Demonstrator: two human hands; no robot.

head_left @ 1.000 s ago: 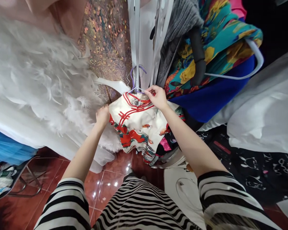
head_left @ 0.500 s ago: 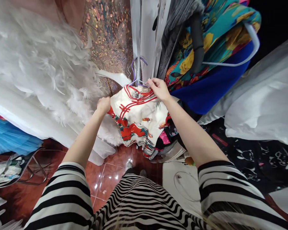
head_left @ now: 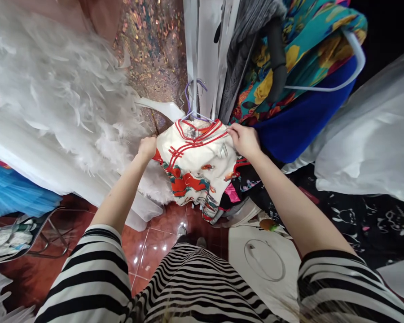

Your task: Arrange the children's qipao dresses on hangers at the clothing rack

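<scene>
while a white short garment with red piping, knotted red fastenings and an orange-and-green print (head_left: 197,157) hangs in the middle of the scene, both hands are clamped on its shoulders. the left hand (head_left: 148,148) is closed on the left shoulder edge, and the right hand (head_left: 245,139) pinches the right one between thumb and fingers, so the cloth is spread between them. a thin purple hanger (head_left: 187,95) rises from the collar on the far side; what its hook rests on is hard to tell. just left of the collar is the arm of a white plastic hanger (head_left: 163,106).

beyond these, narrow white upright strips (head_left: 192,49) stand at the far middle. to their left hang a gold-pink sequined fabric (head_left: 150,54) and a large white feathered dress (head_left: 70,94), with a blue tulle piece (head_left: 16,188) at the far left edge. to the right are a grey knitted garment (head_left: 237,49), a turquoise floral cloth (head_left: 299,58) and a royal blue fabric (head_left: 286,130). nearer, a white flat-topped surface (head_left: 242,269) carries a coiled pale cable (head_left: 267,279), right of the shiny red tiled floor (head_left: 155,251).
</scene>
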